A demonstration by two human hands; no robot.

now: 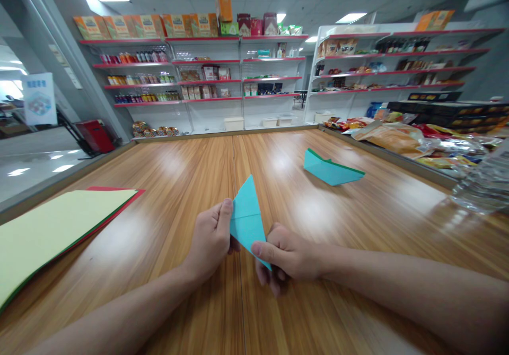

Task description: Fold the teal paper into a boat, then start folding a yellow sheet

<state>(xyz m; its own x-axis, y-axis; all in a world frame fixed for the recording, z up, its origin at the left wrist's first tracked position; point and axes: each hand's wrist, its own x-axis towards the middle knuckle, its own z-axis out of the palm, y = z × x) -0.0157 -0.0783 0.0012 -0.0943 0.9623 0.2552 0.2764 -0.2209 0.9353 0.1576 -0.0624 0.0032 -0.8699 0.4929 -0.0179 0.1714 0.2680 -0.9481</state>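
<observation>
Left grip (210,238): narrow, the thumb pressed along the left edge of a light-blue, four-sided piece of folded paper (247,225), other fingers mostly hidden behind it.
Right grip (292,254): also narrow, thumb over the lower right edge of that paper, fingers curled beneath.
Folded paper: I have it between both hands above the desk, tilted, one sharp point up and another down toward the right. A crease crosses its middle; I see no print on its face.
Desk (178,185): wood-grain top with a seam running away from me.
Second fold: a light-blue, boat-like paper piece with green along its upper edge (334,173), lying beyond the hands to the right.
Sheets: a pale-yellow flat paper stack (59,230) at left, green and red edges showing under it.
Right edge: a clear, ridged plastic container (487,180), cut off by my view; glossy multicoloured snack packets (401,140) beyond, labels too blurred for me.
Shelves: white, red-edged racks (210,98) at the back; the orange cardboard boxes (150,26) on top carry lettering I cannot make out.
Sign: a white rectangular board (38,99) at far left, blue characters, too soft to read.
</observation>
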